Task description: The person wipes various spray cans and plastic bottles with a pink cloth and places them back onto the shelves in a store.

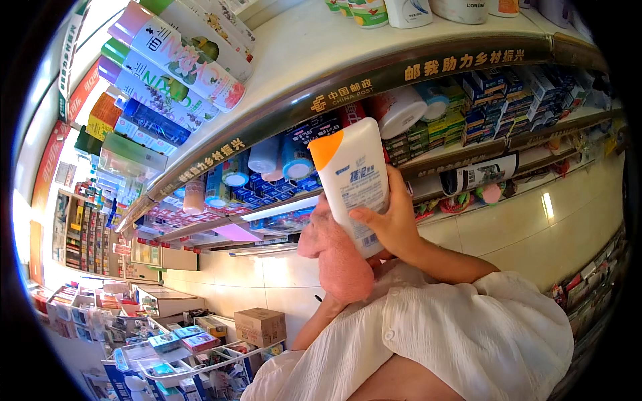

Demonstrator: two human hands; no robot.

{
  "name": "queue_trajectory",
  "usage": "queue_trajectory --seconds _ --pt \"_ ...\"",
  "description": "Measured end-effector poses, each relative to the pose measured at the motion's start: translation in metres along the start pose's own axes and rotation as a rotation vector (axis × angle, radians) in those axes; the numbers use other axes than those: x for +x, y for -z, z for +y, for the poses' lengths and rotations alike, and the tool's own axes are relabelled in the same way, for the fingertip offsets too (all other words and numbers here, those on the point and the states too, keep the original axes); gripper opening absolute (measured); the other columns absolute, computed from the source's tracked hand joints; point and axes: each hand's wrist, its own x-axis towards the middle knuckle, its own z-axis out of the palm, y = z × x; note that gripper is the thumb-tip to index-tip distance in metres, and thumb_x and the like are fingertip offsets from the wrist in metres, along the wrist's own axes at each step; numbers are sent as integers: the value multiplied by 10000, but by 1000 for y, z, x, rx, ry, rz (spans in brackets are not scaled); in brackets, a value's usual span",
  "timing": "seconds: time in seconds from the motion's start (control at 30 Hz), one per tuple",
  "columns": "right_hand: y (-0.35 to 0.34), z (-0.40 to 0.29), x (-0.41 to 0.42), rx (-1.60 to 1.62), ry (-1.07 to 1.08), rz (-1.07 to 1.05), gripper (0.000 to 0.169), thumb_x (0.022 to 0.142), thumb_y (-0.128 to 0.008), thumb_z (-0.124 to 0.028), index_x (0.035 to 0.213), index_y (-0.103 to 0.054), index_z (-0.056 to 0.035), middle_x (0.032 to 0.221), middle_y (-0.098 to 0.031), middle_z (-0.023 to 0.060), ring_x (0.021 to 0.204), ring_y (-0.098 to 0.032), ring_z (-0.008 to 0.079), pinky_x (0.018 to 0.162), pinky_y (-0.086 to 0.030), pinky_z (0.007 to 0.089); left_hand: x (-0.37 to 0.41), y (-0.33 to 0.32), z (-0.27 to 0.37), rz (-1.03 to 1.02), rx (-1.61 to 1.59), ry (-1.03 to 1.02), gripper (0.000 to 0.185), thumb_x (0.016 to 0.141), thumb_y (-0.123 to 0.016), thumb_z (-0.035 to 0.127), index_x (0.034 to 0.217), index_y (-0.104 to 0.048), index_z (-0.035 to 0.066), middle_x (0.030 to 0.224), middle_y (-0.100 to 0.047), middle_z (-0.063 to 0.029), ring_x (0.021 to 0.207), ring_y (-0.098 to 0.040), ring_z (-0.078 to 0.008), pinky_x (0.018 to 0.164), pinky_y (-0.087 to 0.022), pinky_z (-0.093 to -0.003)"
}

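Observation:
My right hand grips a white plastic bottle with an orange corner and printed writing, its thumb across the front. The bottle is tilted in front of my chest, close to the shelf edge. A pink cloth covers my left hand and lies against the bottle's lower left side. The fingers of my left hand are hidden by the cloth, so what they grip does not show. On the top shelf at the left stand several spray cans with coloured caps.
A long shelf edge with writing runs across the view. Below it lie stacked toothpaste boxes and several tubs. More bottles stand at the top. Lower left are a cardboard box and display bins of small goods.

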Motion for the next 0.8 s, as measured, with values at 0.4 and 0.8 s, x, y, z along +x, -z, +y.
queue_trajectory --seconds 0.4,0.8 --pt "5 -10 -32 -338 -41 -271 750 715 -778 -269 1310 -387 -32 966 -652 229 838 -667 367 735 -528 415 17 14 9 56 558 -639 467 774 -660 147 1203 -517 33 1164 -578 -127 997 -600 -241 841 -498 -324" --pt "79 -6 -34 -81 -146 -170 589 675 -826 -142 1151 -502 -14 1019 -666 108 932 -639 165 810 -513 324 14 -101 226 201 1473 -1824 390 840 -586 225 1183 -560 42 1147 -595 -142 1012 -594 -256 871 -475 -320"
